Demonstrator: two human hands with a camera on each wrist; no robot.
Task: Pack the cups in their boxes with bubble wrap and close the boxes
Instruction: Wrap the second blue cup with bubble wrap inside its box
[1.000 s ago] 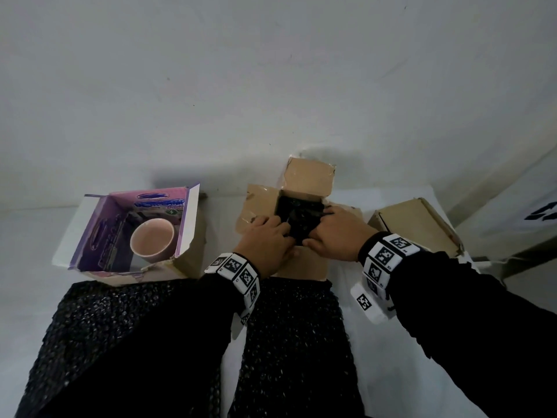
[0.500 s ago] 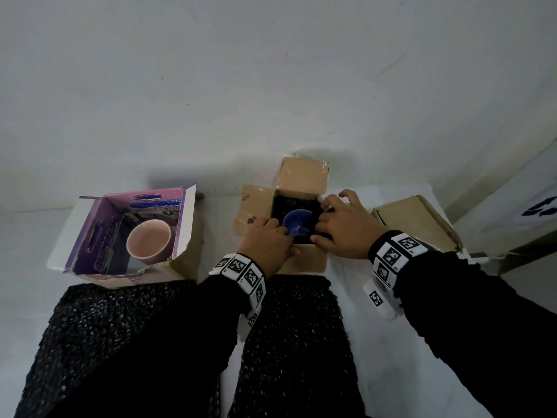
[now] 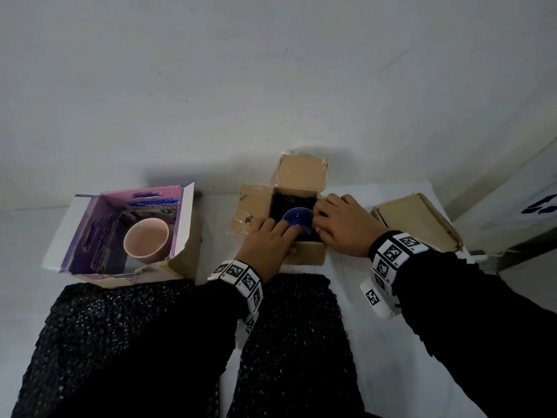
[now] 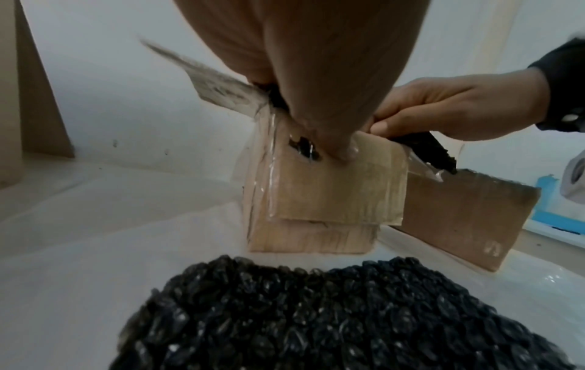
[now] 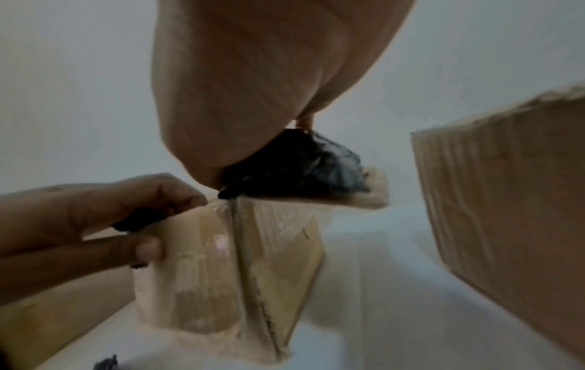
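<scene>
A brown cardboard box (image 3: 307, 256) stands mid-table with its flaps open, lined with black bubble wrap (image 3: 291, 200). A blue cup (image 3: 297, 220) sits inside, its top showing. My left hand (image 3: 286, 233) is at the box's near-left rim: its fingers curl over the wrap there and its thumb (image 4: 341, 150) presses the front flap. My right hand (image 3: 321, 218) grips the bubble wrap (image 4: 424, 150) at the right rim. A pink cup (image 3: 146, 239) stands bare in an open purple box (image 3: 90, 230) at the left.
Two sheets of black bubble wrap (image 3: 295, 342) (image 3: 105, 327) lie on the white table in front of the boxes, under my forearms. A shut brown box (image 3: 419, 221) sits just right of my right hand. A white wall rises right behind the boxes.
My hands have drawn apart over the middle box. The black wrap that covered the opening is now pushed to the sides, and the blue cup shows.
</scene>
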